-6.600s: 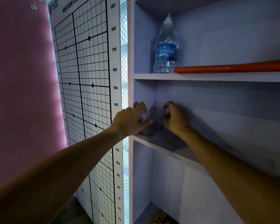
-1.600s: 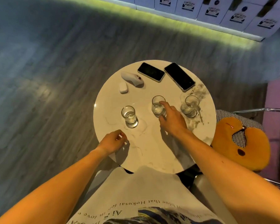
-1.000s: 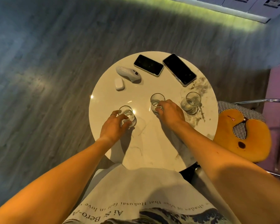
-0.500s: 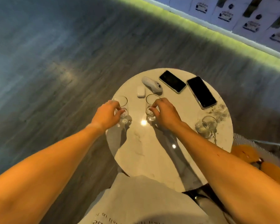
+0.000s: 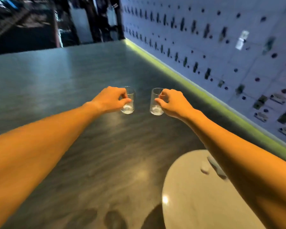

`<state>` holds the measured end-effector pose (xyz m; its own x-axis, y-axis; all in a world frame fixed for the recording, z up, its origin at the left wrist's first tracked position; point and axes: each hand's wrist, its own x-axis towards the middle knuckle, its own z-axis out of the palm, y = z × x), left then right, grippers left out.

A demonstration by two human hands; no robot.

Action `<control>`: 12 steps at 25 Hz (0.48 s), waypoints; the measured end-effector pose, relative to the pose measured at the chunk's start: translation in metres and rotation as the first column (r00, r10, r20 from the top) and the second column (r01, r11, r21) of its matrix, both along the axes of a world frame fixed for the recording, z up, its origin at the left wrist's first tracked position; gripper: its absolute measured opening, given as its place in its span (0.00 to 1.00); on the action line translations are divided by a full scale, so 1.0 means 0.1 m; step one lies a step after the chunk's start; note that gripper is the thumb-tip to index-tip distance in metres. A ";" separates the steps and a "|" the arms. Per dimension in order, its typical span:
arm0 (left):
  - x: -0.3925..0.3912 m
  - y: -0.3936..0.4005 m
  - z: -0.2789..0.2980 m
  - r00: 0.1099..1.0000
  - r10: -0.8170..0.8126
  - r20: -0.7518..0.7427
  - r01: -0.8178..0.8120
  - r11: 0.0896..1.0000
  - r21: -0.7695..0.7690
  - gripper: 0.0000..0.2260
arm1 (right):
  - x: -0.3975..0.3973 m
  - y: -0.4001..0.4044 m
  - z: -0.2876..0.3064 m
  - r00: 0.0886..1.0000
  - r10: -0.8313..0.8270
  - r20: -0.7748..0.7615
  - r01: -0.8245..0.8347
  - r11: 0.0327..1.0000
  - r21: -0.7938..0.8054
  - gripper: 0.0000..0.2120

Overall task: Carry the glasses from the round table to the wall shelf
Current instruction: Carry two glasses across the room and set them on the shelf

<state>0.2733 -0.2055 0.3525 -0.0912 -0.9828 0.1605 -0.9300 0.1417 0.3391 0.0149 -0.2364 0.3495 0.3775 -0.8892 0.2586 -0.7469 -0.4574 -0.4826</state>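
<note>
Arms reach forward from the bottom corners of the head view, both bare, both held out over a dark grey wood-grain floor [image 5: 92, 146]. The left hand [image 5: 110, 100] is closed around a small clear drinking glass [image 5: 128, 103], thumb and fingers pinching its side wall just below the rim, and the glass hangs upright in the air with its thick base lowest. The right hand [image 5: 173, 103] grips a second small clear drinking glass [image 5: 156, 103] in the same pinch near the rim, also upright. The two glasses are near each other but apart, with floor showing in the gap between them; whether either holds liquid cannot be told through the blur. Taking the round white marble-topped table [image 5: 196, 204] as the landmark, both glasses are well beyond its far edge and off to its left, over open floor and clear of its top. The right forearm crosses above the table's far right part, hiding much of it. On the tabletop near that forearm lies a small white rounded object [image 5: 204, 169], and just beside it a blurred grey object [image 5: 215, 167] that cannot be identified. Beyond the table, along its right, runs a pale wall of small square locker doors [image 5: 221, 47] with a green-lit strip [image 5: 196, 90] at its foot.
</note>
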 end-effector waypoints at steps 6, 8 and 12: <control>1.72 0.64 0.60 0.983 0.186 -0.001 -0.186 0.981 -0.063 0.09 | 1.84 0.06 0.65 0.981 0.192 0.029 -0.190 0.979 -0.070 0.11; 2.33 0.92 0.73 0.964 0.267 -0.005 -0.266 0.959 -0.095 0.09 | 2.54 0.14 0.78 0.957 0.288 0.039 -0.284 0.955 -0.088 0.11; 3.43 1.47 0.88 0.895 0.445 0.010 -0.441 0.890 -0.114 0.10 | 3.98 0.26 0.90 0.880 0.472 0.053 -0.468 0.880 -0.079 0.09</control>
<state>0.6164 -0.0590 0.4401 0.3426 -0.8997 0.2703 -0.9155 -0.2551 0.3112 0.4128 -0.2107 0.4393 0.7266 -0.5929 0.3472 -0.4026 -0.7769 -0.4841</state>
